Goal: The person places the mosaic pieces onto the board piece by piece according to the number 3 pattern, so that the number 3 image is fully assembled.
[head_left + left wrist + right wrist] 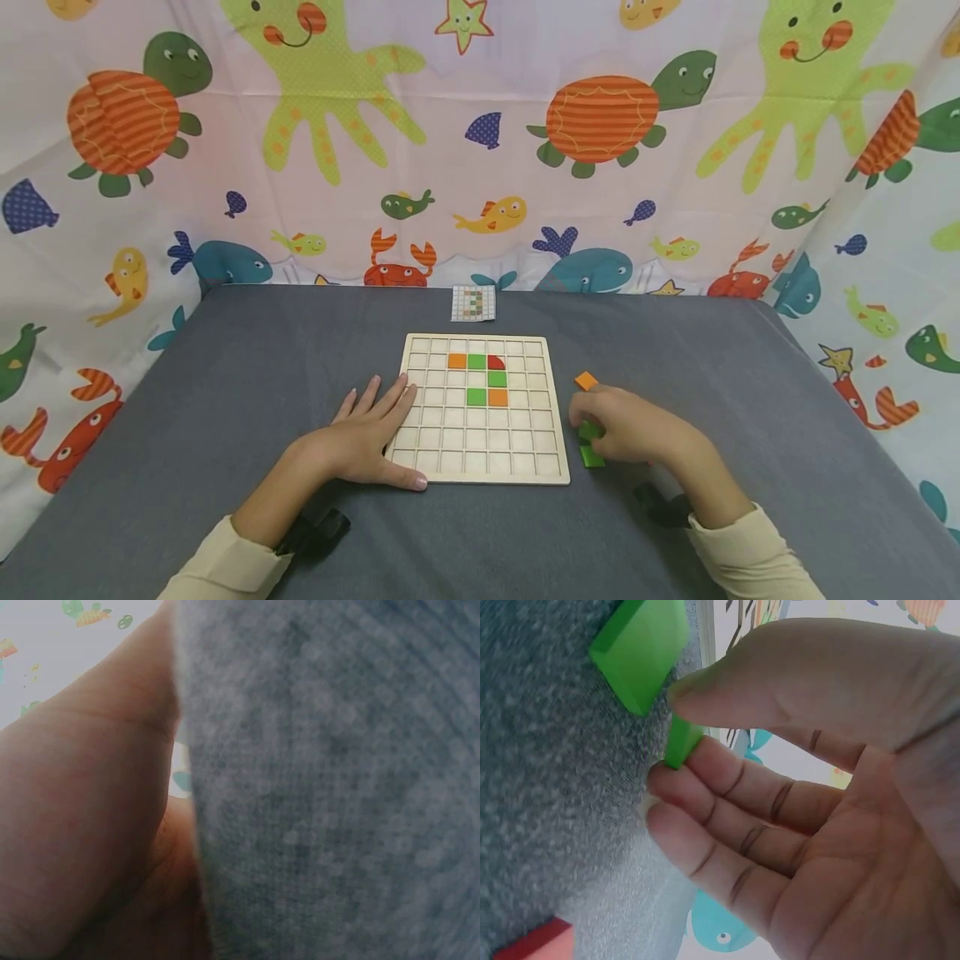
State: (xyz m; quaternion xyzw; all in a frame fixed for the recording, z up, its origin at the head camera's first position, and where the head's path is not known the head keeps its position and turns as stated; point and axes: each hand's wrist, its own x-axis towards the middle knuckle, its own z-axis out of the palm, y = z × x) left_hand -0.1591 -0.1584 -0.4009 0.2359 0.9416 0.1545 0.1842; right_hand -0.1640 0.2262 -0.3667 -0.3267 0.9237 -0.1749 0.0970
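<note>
A pale wooden grid board lies on the grey cloth, with several orange, green and red pieces set in its upper middle squares. My left hand rests flat on the board's left edge, fingers spread and thumb at the front edge. To the right of the board, my right hand pinches a small green square tile between thumb and fingertips, close to the cloth. Another green tile lies just in front of it. An orange tile lies just beyond the fingers.
A small printed pattern card lies behind the board at the table's far edge. In the right wrist view a red piece lies on the cloth. A curtain printed with sea animals hangs behind the table and along its sides.
</note>
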